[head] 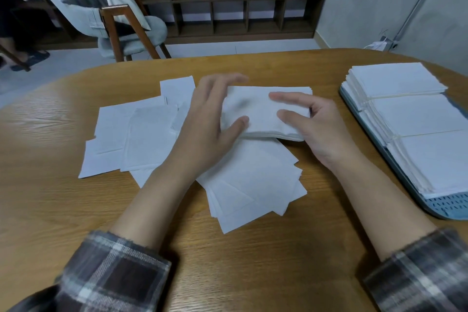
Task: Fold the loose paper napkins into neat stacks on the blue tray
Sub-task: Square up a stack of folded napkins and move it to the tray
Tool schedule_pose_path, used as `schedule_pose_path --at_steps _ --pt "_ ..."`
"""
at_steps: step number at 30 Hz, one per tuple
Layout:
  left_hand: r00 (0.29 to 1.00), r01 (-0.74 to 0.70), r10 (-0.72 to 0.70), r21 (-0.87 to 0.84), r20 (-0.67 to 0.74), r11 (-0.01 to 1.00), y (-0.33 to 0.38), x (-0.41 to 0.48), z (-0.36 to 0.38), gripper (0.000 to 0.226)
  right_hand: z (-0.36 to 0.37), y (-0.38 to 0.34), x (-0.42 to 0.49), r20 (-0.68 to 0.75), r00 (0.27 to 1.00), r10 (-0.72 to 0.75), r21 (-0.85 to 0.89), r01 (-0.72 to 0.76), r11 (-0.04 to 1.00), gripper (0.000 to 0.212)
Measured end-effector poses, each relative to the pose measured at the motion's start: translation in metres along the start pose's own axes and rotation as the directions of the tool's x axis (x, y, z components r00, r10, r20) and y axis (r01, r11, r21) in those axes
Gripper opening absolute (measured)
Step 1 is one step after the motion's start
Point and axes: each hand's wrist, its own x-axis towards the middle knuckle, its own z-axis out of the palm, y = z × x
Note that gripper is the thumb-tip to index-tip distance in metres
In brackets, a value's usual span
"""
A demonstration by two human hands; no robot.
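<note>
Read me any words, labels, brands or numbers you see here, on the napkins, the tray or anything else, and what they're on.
No readable text anywhere.
The folded napkins, the loose napkins and the stacks on the blue tray are plain white; the wall socket is too small to tell.

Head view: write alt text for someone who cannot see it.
The left hand and right hand hold a folded napkin bundle over loose napkins on a wooden table; folded stacks sit on a blue tray at right.
</note>
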Motion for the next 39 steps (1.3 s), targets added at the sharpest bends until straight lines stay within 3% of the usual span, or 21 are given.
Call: schedule_pose_path --at_steps 2,5,8,14,17,19,22,25,28,30,35,39 --pt "0.993 -0.068 0.062 0.048 0.102 0.997 -0.004 -0.001 0.002 0.034 0.000 0.000 0.000 -0.063 0.998 -0.015 -0.064 0.011 0.998 0.035" --pt "0.922 -0.028 -0.008 0.089 0.387 0.996 -0.006 -0.003 0.007 0.027 0.002 -0.002 -0.001 -0.081 0.996 -0.026 -0.088 0.019 0.996 0.036" --pt "0.882 -0.012 -0.073 0.178 0.465 0.984 -0.005 -0.003 0.009 0.029 0.003 -0.001 0.000 -0.109 0.993 -0.044 -0.122 0.030 0.992 0.036" --pt "0.930 0.065 -0.065 0.013 0.360 0.998 0.000 -0.002 0.004 0.009 0.002 -0.001 0.000 -0.117 0.991 -0.063 -0.125 0.048 0.991 0.033" --pt "0.942 0.150 -0.086 -0.179 0.324 0.972 0.003 0.000 -0.004 0.005 0.004 -0.004 -0.001 -0.083 0.996 -0.014 0.022 0.016 1.000 0.023" --pt "0.963 0.183 -0.112 -0.290 0.246 0.939 0.005 0.002 -0.009 0.004 0.004 -0.008 -0.003 -0.035 0.999 0.025 0.096 -0.022 0.995 0.033" --pt "0.972 0.235 -0.212 -0.411 0.100 0.881 0.004 0.004 -0.014 0.006 0.002 -0.008 -0.005 0.087 0.994 0.061 0.185 -0.077 0.980 0.065" --pt "0.965 0.235 -0.261 -0.386 -0.017 0.892 -0.002 0.004 -0.011 0.005 0.006 -0.006 -0.007 0.165 0.985 0.047 0.218 -0.082 0.973 0.067" --pt "0.958 0.211 -0.267 -0.379 -0.102 0.901 -0.003 0.004 -0.008 0.015 0.011 -0.004 -0.008 0.106 0.994 -0.018 0.088 0.009 0.996 0.024" --pt "0.966 0.180 -0.236 -0.376 -0.107 0.909 -0.001 0.005 -0.008 0.024 0.012 -0.002 -0.008 0.085 0.996 -0.011 0.077 0.005 0.997 0.012" --pt "0.965 0.195 -0.249 -0.408 -0.083 0.892 -0.004 0.005 -0.011 0.006 0.012 -0.003 -0.006 0.157 0.987 -0.035 0.224 -0.001 0.975 0.033" --pt "0.957 0.225 -0.281 -0.434 -0.068 0.872 -0.001 0.004 -0.010 0.010 0.012 -0.006 -0.007 0.217 0.974 -0.062 0.255 0.005 0.967 0.051"
